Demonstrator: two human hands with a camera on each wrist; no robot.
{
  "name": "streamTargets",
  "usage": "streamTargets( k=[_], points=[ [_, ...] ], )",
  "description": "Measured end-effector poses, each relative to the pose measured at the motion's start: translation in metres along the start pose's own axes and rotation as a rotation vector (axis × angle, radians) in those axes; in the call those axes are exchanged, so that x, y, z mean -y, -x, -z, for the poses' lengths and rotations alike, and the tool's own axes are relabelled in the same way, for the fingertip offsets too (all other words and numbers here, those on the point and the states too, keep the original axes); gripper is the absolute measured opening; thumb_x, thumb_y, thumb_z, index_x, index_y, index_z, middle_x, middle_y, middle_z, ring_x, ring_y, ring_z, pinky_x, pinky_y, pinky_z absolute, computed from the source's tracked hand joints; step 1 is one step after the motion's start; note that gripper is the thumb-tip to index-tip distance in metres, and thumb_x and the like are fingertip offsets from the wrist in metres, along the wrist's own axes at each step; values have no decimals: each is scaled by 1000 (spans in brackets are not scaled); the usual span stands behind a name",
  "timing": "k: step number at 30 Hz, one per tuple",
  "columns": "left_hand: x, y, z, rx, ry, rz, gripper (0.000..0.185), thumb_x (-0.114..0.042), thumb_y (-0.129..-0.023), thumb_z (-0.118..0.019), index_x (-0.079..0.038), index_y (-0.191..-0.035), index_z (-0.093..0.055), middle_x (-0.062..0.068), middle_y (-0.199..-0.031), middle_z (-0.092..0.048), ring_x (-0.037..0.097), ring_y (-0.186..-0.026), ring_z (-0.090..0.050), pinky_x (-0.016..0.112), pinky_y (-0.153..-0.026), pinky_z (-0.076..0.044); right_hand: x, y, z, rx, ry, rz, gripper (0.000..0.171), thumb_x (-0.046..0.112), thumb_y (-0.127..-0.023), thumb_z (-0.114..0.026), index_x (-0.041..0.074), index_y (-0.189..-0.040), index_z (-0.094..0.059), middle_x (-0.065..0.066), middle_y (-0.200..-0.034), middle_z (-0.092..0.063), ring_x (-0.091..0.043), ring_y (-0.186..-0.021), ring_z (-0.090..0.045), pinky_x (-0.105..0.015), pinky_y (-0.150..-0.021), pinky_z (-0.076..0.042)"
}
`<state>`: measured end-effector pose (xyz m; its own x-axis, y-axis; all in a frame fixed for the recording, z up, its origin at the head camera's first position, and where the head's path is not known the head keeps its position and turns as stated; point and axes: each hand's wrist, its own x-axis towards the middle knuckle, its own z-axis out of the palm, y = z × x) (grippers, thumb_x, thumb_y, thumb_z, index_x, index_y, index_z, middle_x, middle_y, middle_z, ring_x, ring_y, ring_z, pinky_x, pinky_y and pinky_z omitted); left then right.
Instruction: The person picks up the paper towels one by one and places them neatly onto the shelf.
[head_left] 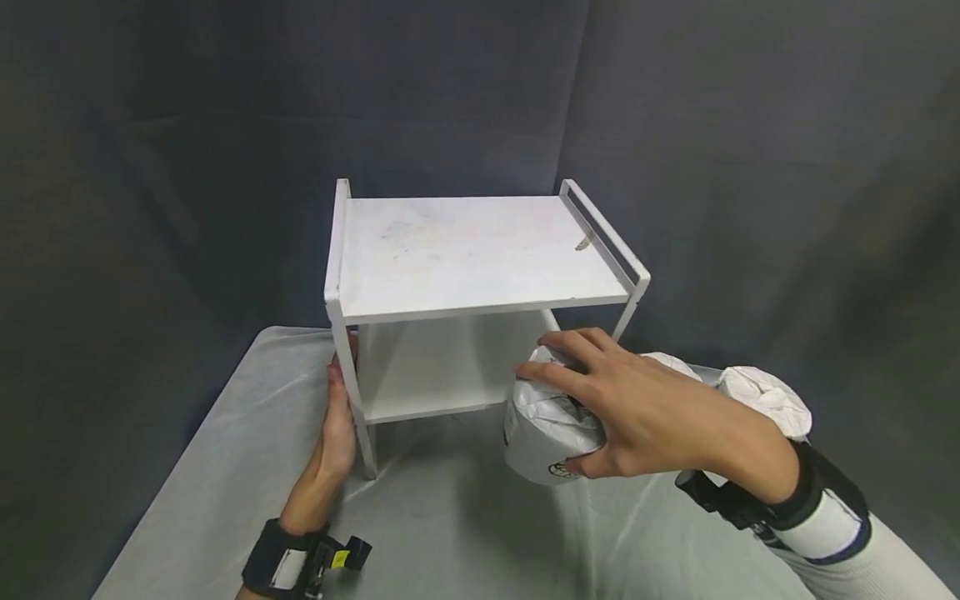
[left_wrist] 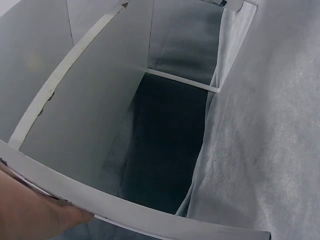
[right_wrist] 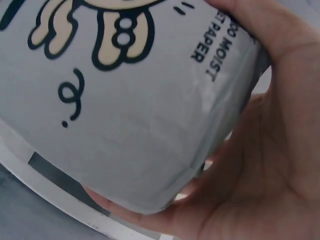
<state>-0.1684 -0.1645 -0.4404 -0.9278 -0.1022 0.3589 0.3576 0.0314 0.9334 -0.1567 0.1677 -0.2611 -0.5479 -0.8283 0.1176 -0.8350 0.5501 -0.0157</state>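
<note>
Right hand (head_left: 645, 412) grips a wrapped paper roll (head_left: 543, 433) at the shelf's (head_left: 480, 250) five o'clock, not yet shelved; left hand (head_left: 333, 433), seemingly flat, steadies its leg.

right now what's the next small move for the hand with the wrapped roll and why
Probably ease the wrapped paper roll forward and left into the white rack's lower shelf. The right hand grips it just outside that opening, the shelf looks bare, and the left hand touches the front leg.

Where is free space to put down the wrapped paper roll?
The rack's top shelf between its side rails is bare, and so is the lower shelf. It is crowded right of the rack, where the right hand grips the roll beside another roll.
</note>
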Motion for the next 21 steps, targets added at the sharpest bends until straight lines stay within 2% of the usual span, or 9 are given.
streamTargets(
  k=[7, 10, 15, 21],
  points=[
    [-3, 1, 1, 23, -13, 38, 77, -56, -109, -2, -11, -170, 7, 19, -177, 6, 39, -163, 9, 69, -123, 11, -4, -14, -1, -23, -13, -39, 97, 53, -74, -94, 30, -156, -47, -6, -152, -45, -27, -127, -50, -47, -91, -56],
    [-3, 0, 1, 23, -9, 37, 76, -56, -109, -1, -11, -170, 7, 19, -177, 6, 39, -163, 9, 69, -123, 11, -6, -20, -4, -33, -22, -50, 97, 53, -75, -94, 28, -156, -46, -5, -149, -45, -26, -121, -51, -46, -89, -56],
    [-2, 1, 2, 2, -18, 30, 76, -57, -110, -2, -12, -171, 6, 19, -177, 5, 40, -163, 7, 69, -123, 10, -8, -32, -10, -32, -15, -67, 97, 50, -78, -93, 22, -158, -45, -7, -147, -45, -30, -118, -52, -49, -89, -55],
    [-1, 2, 1, 11, -7, 30, 77, -57, -109, -2, -11, -170, 7, 18, -177, 7, 37, -163, 9, 68, -123, 11, -10, -44, -18, -6, 13, -120, 96, 51, -79, -90, 20, -158, -44, -12, -133, -55, -37, -107, -59, -52, -82, -55]
  ],
)
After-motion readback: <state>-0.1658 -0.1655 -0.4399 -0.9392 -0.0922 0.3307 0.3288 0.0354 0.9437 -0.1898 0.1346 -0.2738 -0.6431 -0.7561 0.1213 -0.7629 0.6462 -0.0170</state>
